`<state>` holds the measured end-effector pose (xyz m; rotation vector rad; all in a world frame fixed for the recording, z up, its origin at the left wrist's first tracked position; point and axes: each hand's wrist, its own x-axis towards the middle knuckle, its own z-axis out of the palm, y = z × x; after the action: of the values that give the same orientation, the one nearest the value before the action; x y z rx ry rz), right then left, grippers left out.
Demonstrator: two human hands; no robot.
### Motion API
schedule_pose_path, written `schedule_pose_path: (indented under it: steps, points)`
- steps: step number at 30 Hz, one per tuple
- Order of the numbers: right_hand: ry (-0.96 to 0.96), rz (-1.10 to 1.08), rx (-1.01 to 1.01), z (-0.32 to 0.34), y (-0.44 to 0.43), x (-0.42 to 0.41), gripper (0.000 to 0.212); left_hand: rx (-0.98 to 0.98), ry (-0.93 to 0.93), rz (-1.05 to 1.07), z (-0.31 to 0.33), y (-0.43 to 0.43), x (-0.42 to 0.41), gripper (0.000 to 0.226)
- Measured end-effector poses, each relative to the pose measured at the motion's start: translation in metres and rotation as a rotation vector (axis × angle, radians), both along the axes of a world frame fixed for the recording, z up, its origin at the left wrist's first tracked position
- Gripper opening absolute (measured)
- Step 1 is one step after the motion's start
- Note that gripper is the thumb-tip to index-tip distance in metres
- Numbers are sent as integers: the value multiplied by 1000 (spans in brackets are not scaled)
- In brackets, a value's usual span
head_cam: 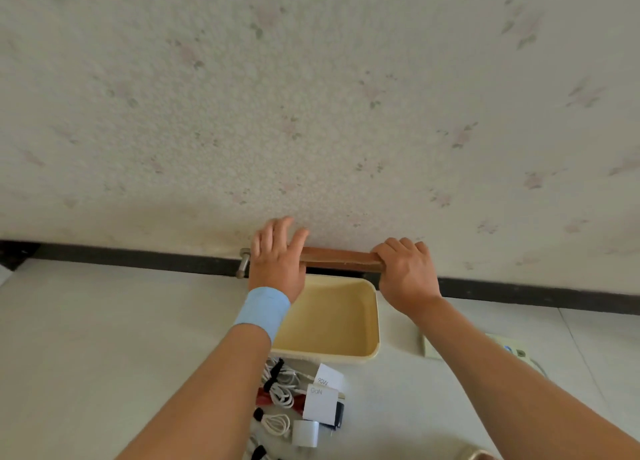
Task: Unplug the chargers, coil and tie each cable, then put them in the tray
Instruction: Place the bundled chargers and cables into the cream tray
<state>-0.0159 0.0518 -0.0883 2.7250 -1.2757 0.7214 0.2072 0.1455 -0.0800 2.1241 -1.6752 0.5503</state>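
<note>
Head view: wooden bar [341,257] above tray [329,317]

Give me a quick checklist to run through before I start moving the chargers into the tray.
1. Tray empty and ready to fill: ok.
2. White chargers unplugged, lying loose near the tray: ok.
3. Cables coiled and tied: ok for the white coils with black ties. The lowest one runs off the frame: cannot tell.
4. Hands free: not ok. The left hand rests on the wooden bar and the right hand grips it.
5. Power strip emptied: cannot tell, the right forearm hides part of it.
</note>
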Motion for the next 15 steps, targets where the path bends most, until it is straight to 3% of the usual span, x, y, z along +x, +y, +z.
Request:
schedule_pose_path:
  steps: [3, 5, 10, 15]
  points:
    - [-20, -28, 0, 16, -3, -31, 22, 193, 26, -16, 9, -3, -6, 26]
    - [16, -53, -30, 26, -3, -49, 22, 248, 183, -36, 15, -8, -21, 20]
    - [276, -109, 9, 47, 4, -59, 68, 292, 378, -255, 29, -41, -84, 28]
    - [341, -180, 128, 35, -6, -68, 58, 337, 613, -339, 21, -75, -136, 21]
